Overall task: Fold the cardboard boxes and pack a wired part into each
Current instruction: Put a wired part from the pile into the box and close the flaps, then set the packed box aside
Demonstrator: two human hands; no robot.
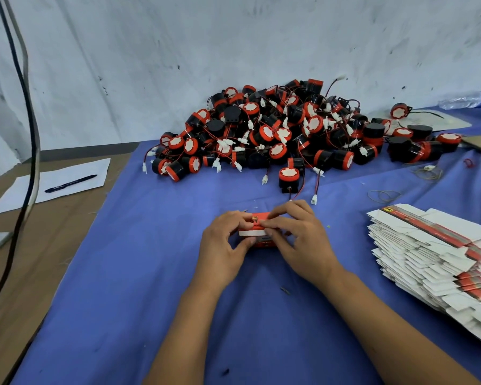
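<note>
Hands meet at the middle of the blue surface (150, 273), and between them I see one small cardboard box (257, 234), red on top with a white strip along its near upper edge and a red front face bearing dark print too small to read. My left hand (225, 245) grips the box's left end, fingers curled over the top and thumb on the near face. My right hand (297, 237) curls over the right end, its fingertips pinching at the top flap. I cannot tell whether a part sits inside. Behind the box lies a heap of wired parts (283, 132), black round bodies with red rims, white faces, thin red and black leads ending in white plugs. To the right, a slanted stack of flat boxes (433, 259), white with red bands, rests on the surface.
</note>
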